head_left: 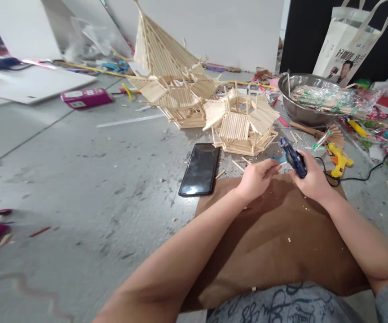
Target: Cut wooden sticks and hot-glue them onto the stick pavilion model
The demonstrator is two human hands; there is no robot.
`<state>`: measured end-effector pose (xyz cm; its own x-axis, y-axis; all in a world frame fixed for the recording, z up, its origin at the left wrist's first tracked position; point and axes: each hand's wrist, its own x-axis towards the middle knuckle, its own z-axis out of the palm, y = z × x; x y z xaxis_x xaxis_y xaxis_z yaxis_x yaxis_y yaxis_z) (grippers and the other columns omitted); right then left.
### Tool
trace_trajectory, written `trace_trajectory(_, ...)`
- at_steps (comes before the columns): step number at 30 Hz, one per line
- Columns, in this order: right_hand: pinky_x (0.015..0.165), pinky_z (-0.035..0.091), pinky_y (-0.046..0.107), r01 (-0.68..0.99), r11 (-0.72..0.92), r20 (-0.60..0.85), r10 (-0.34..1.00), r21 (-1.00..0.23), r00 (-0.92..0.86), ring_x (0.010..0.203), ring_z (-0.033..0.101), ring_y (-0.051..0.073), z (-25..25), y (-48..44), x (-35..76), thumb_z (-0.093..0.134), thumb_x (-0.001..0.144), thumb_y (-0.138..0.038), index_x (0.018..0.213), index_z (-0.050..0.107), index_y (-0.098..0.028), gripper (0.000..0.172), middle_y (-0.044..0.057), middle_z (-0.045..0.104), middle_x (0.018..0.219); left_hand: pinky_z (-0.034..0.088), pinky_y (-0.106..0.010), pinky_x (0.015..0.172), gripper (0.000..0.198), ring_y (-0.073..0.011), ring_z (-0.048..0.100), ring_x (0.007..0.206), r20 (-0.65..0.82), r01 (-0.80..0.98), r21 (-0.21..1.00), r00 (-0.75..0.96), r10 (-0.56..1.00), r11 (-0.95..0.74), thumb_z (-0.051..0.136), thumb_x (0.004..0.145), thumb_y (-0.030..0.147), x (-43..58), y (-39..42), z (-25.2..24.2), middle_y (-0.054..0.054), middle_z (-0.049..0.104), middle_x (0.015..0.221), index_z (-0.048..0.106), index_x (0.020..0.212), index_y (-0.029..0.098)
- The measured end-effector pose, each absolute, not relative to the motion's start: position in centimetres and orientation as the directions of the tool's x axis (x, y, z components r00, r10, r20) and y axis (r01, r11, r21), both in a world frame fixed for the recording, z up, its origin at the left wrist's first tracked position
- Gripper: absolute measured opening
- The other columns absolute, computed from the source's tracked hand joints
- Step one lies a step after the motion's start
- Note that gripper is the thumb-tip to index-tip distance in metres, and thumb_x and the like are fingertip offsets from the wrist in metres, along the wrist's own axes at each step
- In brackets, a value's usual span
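My right hand (311, 179) is wrapped round a dark blue glue gun (292, 157), its nozzle pointing up and left. My left hand (256, 177) is closed in a pinch on a short wooden stick (282, 164) held close to the gun's nozzle. Both hands hover over a brown cardboard sheet (275, 237) on the floor. Just beyond them stands a small pavilion model of wooden sticks (243, 123). A taller stick model with a steep roof (169, 76) stands behind it to the left.
A black phone (200, 169) lies left of the cardboard. A metal bowl (303, 110) of packed sticks stands at the back right, beside a white tote bag (352, 40). A yellow glue gun (338, 159) and its black cord lie right. A pink box (86, 98) lies far left.
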<state>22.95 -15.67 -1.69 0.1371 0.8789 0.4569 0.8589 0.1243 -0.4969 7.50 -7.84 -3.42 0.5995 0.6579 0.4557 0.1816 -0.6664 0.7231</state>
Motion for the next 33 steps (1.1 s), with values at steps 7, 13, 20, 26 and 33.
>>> trace_trajectory(7, 0.08, 0.044, 0.042, 0.94, 0.084, 0.429, 0.9, -0.33, 0.07, 0.092, 0.055, 0.028, -2.9, -15.2, 23.7, 0.052, 0.069, -0.022, 0.112, 0.042, -0.015, 0.045, 0.014, 0.057, 0.099, 0.041, -0.017, 0.054, 0.023, -0.008, 0.057, 0.057, 0.499, 0.16, 0.738, 0.526, 0.689, -0.656, 0.042, 0.083, 0.026, 7.4, -7.2, -3.6, -0.001, 0.064, 0.064, 0.062, 0.085, 0.014)
trace_trajectory(13, 0.077, 0.044, 0.04, 0.949, 0.09, 0.416, 0.908, -0.303, 0.047, 0.088, 0.056, 0.027, -2.9, -15.2, 23.7, 0.051, 0.068, -0.02, 0.111, 0.043, -0.015, 0.044, 0.014, 0.059, 0.095, 0.042, -0.017, 0.054, 0.024, -0.0081, 0.058, 0.058, 0.526, 0.156, 0.713, 0.526, 0.668, -0.684, 0.042, 0.081, 0.02, 7.3, -7.1, -3.8, -0.001, 0.064, 0.065, 0.063, 0.089, 0.013)
trace_trajectory(20, 0.07, 0.043, 0.039, 0.957, 0.072, 0.396, 0.917, -0.282, 0.048, 0.083, 0.058, 0.028, -2.6, -15.3, 23.6, 0.051, 0.068, -0.021, 0.109, 0.045, -0.014, 0.041, 0.014, 0.062, 0.09, 0.041, -0.017, 0.055, 0.024, -0.0079, 0.056, 0.056, 0.548, 0.159, 0.676, 0.544, 0.635, -0.719, 0.041, 0.08, 0.017, 7.2, -7.0, -3.8, -0.001, 0.061, 0.062, 0.063, 0.087, 0.014)
trace_trajectory(26, 0.07, 0.042, 0.037, 0.953, 0.065, 0.378, 0.924, -0.296, 0.054, 0.082, 0.058, 0.027, -2.5, -15.3, 23.6, 0.051, 0.069, -0.023, 0.107, 0.046, -0.016, 0.038, 0.012, 0.062, 0.088, 0.042, -0.019, 0.055, 0.025, -0.009, 0.056, 0.056, 0.541, 0.176, 0.665, 0.555, 0.631, -0.725, 0.041, 0.08, 0.018, 7.2, -7.0, -3.8, -0.002, 0.062, 0.062, 0.064, 0.088, 0.014)
trace_trajectory(33, 0.07, 0.043, 0.038, 0.952, 0.046, 0.364, 0.929, -0.302, 0.071, 0.082, 0.058, 0.028, -2.7, -15.3, 23.5, 0.05, 0.07, -0.024, 0.106, 0.047, -0.015, 0.038, 0.013, 0.062, 0.089, 0.041, -0.019, 0.055, 0.025, -0.0097, 0.056, 0.057, 0.529, 0.199, 0.652, 0.571, 0.628, -0.731, 0.041, 0.082, 0.021, 7.1, -7.0, -3.5, -0.003, 0.062, 0.064, 0.064, 0.088, 0.013)
